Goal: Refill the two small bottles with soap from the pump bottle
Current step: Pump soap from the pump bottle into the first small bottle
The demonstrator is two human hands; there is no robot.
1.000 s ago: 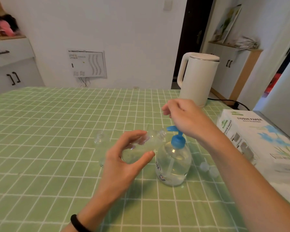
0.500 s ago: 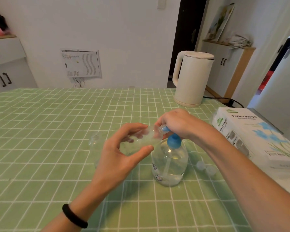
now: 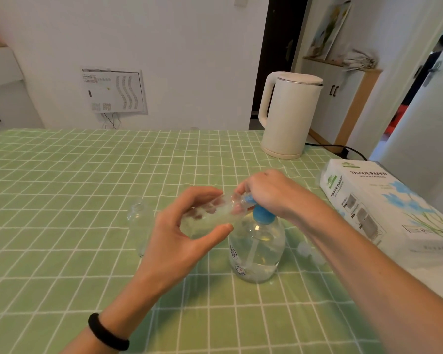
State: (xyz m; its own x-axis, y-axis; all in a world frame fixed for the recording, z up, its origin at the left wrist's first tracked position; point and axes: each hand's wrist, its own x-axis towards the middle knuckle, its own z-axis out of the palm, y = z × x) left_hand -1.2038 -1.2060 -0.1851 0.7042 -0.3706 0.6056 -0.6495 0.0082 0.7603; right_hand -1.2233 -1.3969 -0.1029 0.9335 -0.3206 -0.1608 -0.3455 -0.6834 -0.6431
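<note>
A view from the person's head looks down at a table covered with a green checked cloth (image 3: 87, 187). The left hand (image 3: 187, 233), with a black band (image 3: 108, 333) on its wrist, holds a clear small bottle (image 3: 215, 213) in the air, thumb below and curled fingers over the top. The bottle is tilted almost onto its side, with its open mouth pointing right and meeting the blue spout of the pump bottle (image 3: 256, 251). A pale, cloudy liquid lies along the lower side of the tilted bottle. The pump bottle stands upright on the cloth near the middle of the table; it is clear, with a blue pump top (image 3: 262, 215) and liquid in its lower part. The right hand (image 3: 269, 192) rests on top of the pump, fingers curled down over the pump head and hiding most of it. A second small bottle (image 3: 138, 226), clear and without a cap, stands upright on the cloth to the left, partly behind the left hand. Two small pale caps (image 3: 303, 249) lie on the cloth just right of the pump bottle, partly hidden by the right forearm. Farther back on the right stands a cream electric kettle (image 3: 289, 113), and a white tissue box (image 3: 368, 200) lies along the right edge of the table.
</note>
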